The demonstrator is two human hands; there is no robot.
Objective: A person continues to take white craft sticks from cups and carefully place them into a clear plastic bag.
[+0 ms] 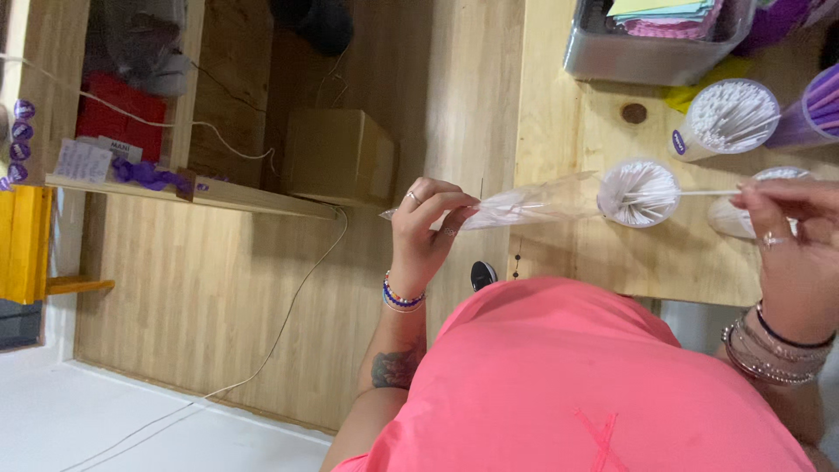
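Note:
My left hand (426,229) pinches the narrow end of a clear plastic cone bag (533,203) packed with thin white sticks, which lies sideways across the edge of the wooden table (559,114). The bag's wide round mouth (638,192) shows the white stick ends. My right hand (793,240) holds one thin white stick (708,192) by its end, its tip at the bag's mouth. Both wrists wear bracelets.
A second bundle of white sticks (730,118) and a purple bundle (817,109) lie on the table. A grey bin (651,39) of coloured papers stands at the back. A cardboard box (336,157), shelf (175,188) and cord (288,306) are on the left.

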